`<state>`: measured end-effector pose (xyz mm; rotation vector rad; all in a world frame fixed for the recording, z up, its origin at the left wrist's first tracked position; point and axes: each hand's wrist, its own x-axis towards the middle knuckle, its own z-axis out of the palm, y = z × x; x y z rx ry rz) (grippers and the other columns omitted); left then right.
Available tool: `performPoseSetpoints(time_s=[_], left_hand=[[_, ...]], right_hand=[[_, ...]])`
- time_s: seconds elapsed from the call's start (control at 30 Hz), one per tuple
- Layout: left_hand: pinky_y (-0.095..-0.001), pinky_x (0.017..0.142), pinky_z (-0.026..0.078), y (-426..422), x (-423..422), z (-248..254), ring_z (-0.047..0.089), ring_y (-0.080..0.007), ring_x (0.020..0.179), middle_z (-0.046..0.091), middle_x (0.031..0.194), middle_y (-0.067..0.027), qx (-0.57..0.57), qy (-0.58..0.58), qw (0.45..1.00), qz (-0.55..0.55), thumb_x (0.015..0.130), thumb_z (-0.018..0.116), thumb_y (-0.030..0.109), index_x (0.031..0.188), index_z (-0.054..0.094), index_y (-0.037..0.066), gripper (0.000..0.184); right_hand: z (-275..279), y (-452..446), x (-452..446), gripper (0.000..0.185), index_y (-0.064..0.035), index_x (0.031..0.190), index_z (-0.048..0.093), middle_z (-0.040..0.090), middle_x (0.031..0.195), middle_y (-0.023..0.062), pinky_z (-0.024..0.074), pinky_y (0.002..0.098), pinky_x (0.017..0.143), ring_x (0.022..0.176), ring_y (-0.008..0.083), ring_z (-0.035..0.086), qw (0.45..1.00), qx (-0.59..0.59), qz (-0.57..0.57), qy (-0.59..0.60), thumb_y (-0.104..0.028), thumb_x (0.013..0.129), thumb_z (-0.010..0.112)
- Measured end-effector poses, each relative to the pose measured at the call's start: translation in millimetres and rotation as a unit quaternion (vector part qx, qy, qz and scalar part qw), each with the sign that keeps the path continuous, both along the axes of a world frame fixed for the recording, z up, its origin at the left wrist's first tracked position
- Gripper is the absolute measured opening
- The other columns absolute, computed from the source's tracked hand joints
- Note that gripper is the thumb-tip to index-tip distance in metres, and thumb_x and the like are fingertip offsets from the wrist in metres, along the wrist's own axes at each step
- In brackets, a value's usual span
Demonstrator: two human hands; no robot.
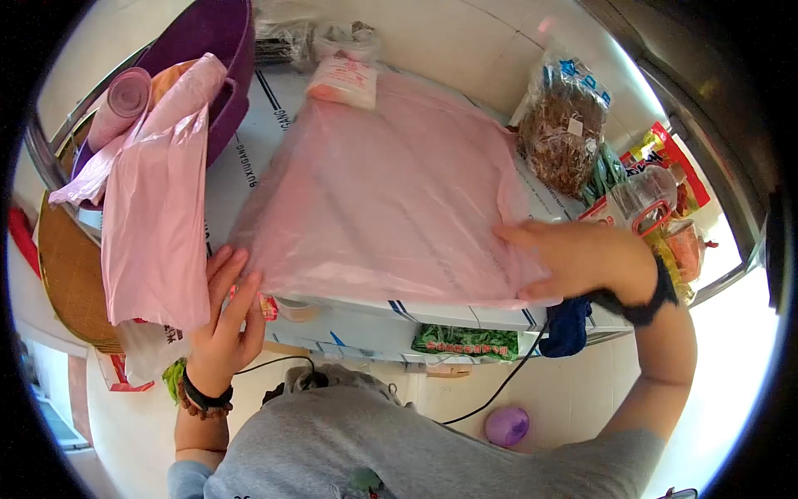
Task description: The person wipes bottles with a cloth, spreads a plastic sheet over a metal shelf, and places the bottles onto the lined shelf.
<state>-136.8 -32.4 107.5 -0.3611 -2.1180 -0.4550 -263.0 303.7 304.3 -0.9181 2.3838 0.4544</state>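
A pink, thin plastic bag (399, 191) lies spread across the metal shelf top, slightly wrinkled. My left hand (229, 316) is at its lower left corner, fingers stretched and apart, the fingertips touching the edge. On the right side, my right hand (586, 259) rests on the bag's edge with fingers extended and thumb apart, a little blurred. A white packet with red print (343, 81) sits on the bag's far edge. Left of the bag, more pink plastic bags (158, 216), partly in a roll (129, 93), hang over a purple basket (237, 108).
A clear bag of brown dried food (565, 125) stands at the back right. Beyond my right hand are a plastic bottle (644, 195) and a red packet (682, 170). A green packet (465, 341) lies on the lower shelf; a purple ball-like object (507, 427) is on the floor.
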Motion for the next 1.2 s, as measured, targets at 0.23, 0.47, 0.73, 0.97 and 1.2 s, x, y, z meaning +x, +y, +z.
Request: performPoseSetpoints(time_s=[0.23,0.47,0.73,0.97,1.2], left_hand=[[-0.045,0.094,0.044,52.2,-5.0,35.6,0.056,-0.0302,0.108,0.06,0.114,-0.0147,-0.054,0.002,0.975,-0.217,0.069,0.064,0.002,0.103,0.063,0.004,0.034],[-0.0386,0.087,0.044,202.8,-34.4,70.3,0.054,-0.0281,0.1,0.058,0.105,-0.0132,-0.07,-0.027,0.936,-0.343,0.065,0.068,0.018,0.105,0.058,0.0,0.045],[-0.0338,0.084,0.042,246.3,-47.7,37.9,0.053,-0.0261,0.094,0.057,0.095,-0.0116,-0.105,-0.016,0.957,-0.271,0.07,0.057,0.021,0.095,0.059,0.0,0.032],[-0.0323,0.084,0.04,251.2,-47.9,43.6,0.053,-0.0227,0.092,0.058,0.087,-0.0077,-0.105,0.024,0.956,-0.271,0.067,0.056,0.02,0.082,0.061,0.005,0.021],[-0.0312,0.084,0.041,252.9,-48.0,35.9,0.055,-0.0219,0.088,0.06,0.089,-0.0079,-0.141,0.016,0.934,-0.328,0.069,0.055,0.02,0.085,0.064,0.004,0.024]], right_hand=[[28.6,54.4,34.2,0.046,-0.0006,0.117,0.054,0.06,0.108,0.0151,0.0481,0.0342,0.082,0.097,0.0278,0.06,0.995,-0.058,0.01,-0.083,-0.024,0.081,0.069],[25.0,68.2,-163.5,0.022,-0.0026,0.099,0.063,0.066,0.093,0.0129,0.0516,0.0359,0.071,0.082,0.0227,0.063,0.935,-0.225,0.022,0.273,-0.015,0.08,0.063],[-46.7,37.5,-247.5,0.023,-0.0029,0.097,0.064,0.065,0.093,0.0188,0.0485,0.0451,0.078,0.091,0.0373,0.061,0.881,0.011,0.09,0.465,-0.007,0.075,0.059],[-56.2,32.2,-279.2,0.019,-0.0019,0.089,0.068,0.066,0.096,0.0204,0.0531,0.0441,0.074,0.09,0.0366,0.065,0.899,0.091,0.071,0.423,-0.008,0.081,0.052],[-69.7,27.3,-295.4,0.022,-0.0008,0.09,0.07,0.067,0.097,0.0197,0.0526,0.0422,0.077,0.092,0.0343,0.065,0.863,0.112,0.091,0.484,-0.01,0.083,0.051]])
